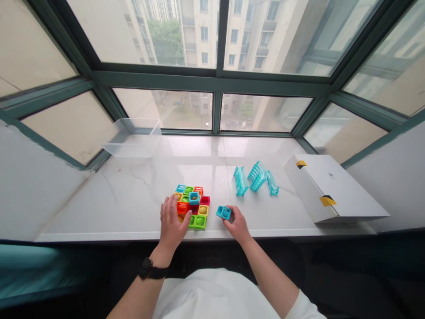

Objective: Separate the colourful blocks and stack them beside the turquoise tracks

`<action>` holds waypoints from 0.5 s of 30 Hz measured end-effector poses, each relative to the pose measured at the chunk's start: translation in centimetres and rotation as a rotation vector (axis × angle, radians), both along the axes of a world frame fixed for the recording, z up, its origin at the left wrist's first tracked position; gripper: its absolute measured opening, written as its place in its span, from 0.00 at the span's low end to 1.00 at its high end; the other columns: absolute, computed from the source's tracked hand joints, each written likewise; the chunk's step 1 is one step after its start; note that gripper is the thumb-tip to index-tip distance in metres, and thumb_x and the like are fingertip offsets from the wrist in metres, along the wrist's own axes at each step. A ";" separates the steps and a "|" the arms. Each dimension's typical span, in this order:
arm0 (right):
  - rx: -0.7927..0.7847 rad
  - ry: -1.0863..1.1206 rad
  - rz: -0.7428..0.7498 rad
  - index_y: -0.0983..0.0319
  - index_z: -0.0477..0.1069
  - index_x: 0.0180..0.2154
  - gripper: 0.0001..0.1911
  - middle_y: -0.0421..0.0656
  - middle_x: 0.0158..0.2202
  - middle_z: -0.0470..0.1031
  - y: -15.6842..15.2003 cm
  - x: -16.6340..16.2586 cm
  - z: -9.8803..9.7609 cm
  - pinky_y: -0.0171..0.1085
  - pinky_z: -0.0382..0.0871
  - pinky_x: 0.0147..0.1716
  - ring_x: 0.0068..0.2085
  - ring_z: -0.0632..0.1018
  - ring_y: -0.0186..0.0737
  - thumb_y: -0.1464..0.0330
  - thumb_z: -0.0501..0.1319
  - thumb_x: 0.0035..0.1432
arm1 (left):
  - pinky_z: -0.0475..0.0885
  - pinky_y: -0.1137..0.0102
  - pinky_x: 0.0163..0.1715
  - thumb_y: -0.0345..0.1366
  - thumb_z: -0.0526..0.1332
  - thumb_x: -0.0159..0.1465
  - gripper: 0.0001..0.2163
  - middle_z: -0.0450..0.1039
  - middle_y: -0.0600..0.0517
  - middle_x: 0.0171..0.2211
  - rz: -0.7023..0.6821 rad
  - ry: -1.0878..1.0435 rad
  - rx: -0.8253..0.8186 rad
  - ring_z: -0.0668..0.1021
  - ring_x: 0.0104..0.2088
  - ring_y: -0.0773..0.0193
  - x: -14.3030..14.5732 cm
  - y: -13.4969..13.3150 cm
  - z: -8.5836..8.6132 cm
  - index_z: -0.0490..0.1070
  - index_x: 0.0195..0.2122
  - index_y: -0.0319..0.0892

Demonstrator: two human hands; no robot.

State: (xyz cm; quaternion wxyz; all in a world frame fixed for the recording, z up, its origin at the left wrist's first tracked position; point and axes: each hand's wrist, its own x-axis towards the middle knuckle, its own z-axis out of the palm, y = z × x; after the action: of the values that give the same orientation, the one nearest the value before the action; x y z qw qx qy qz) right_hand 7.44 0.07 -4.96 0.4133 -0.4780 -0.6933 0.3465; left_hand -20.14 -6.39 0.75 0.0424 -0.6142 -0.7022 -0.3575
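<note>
A cluster of colourful toy blocks [200,221] in green, red, orange, yellow and blue sits near the sill's front edge. One blue block [194,198] stands higher than those around it. My left hand [173,219] rests against the cluster's left side, fingers spread, thumb over its front part, hiding some blocks. To the right of the cluster, my right hand [237,223] pinches a blue block [223,212] between thumb and fingers, apart from the cluster.
Three translucent turquoise pieces [257,176], curved and ribbed, lie beyond my right hand. A white box [338,184] with yellow-black tabs stands at the right. At the back left is a clear plastic bin [133,148]. Windows border the white sill [99,199].
</note>
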 end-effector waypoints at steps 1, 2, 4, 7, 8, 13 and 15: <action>-0.011 0.005 -0.009 0.57 0.71 0.50 0.19 0.45 0.47 0.79 0.0 0.0 -0.1 0.44 0.77 0.49 0.46 0.81 0.47 0.69 0.65 0.56 | 0.57 0.41 0.72 0.44 0.60 0.72 0.31 0.61 0.39 0.70 -0.055 -0.014 0.048 0.59 0.74 0.41 0.6 0.2 0.8 0.53 0.73 0.45; -0.022 0.011 -0.022 0.57 0.70 0.50 0.19 0.45 0.47 0.79 0.0 0.0 -0.1 0.44 0.77 0.49 0.46 0.81 0.47 0.69 0.64 0.56 | 0.59 0.42 0.71 0.41 0.60 0.72 0.27 0.65 0.41 0.68 -0.112 -0.025 0.087 0.61 0.73 0.43 1.2 0.5 1.6 0.57 0.71 0.47; -0.049 0.022 -0.046 0.57 0.68 0.51 0.20 0.45 0.47 0.79 -0.1 0.0 -0.1 0.44 0.78 0.48 0.44 0.82 0.46 0.69 0.64 0.56 | 0.66 0.46 0.69 0.36 0.60 0.71 0.22 0.69 0.43 0.64 -0.251 -0.050 0.112 0.67 0.70 0.46 2.8 1.3 2.8 0.63 0.66 0.49; -0.070 0.042 -0.063 0.57 0.66 0.53 0.20 0.44 0.44 0.79 0.0 0.0 -0.2 0.43 0.78 0.45 0.42 0.82 0.45 0.66 0.64 0.59 | 0.72 0.53 0.64 0.32 0.58 0.71 0.19 0.73 0.44 0.60 -0.488 -0.079 0.028 0.74 0.63 0.51 5.3 2.9 3.4 0.67 0.62 0.49; -0.069 0.046 -0.068 0.57 0.66 0.53 0.20 0.44 0.43 0.79 0.0 0.0 -0.2 0.43 0.78 0.45 0.41 0.82 0.45 0.65 0.64 0.60 | 0.73 0.53 0.63 0.33 0.59 0.71 0.18 0.73 0.44 0.59 -0.544 -0.084 -0.017 0.75 0.61 0.52 5.9 3.4 3.3 0.68 0.62 0.48; -0.069 0.087 -0.101 0.57 0.65 0.51 0.20 0.44 0.42 0.79 0.1 0.0 -0.6 0.43 0.79 0.43 0.39 0.82 0.45 0.63 0.66 0.60 | 0.74 0.52 0.61 0.40 0.66 0.68 0.21 0.74 0.43 0.57 -0.648 -0.177 -0.195 0.76 0.59 0.49 6.7 5.2 1.5 0.69 0.61 0.47; -0.073 0.107 -0.082 0.57 0.65 0.51 0.19 0.44 0.43 0.79 0.1 -0.1 -0.6 0.44 0.80 0.44 0.41 0.82 0.46 0.63 0.67 0.60 | 0.75 0.54 0.59 0.40 0.64 0.69 0.18 0.75 0.44 0.57 -0.665 -0.219 -0.225 0.76 0.58 0.51 6.4 5.4 0.9 0.71 0.60 0.49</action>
State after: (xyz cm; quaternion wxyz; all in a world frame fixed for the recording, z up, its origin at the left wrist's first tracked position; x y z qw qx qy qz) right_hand 7.37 0.16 -5.56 0.4459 -0.5016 -0.6369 0.3794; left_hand -13.73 -0.99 1.64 -0.2193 -0.7680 -0.4994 -0.3358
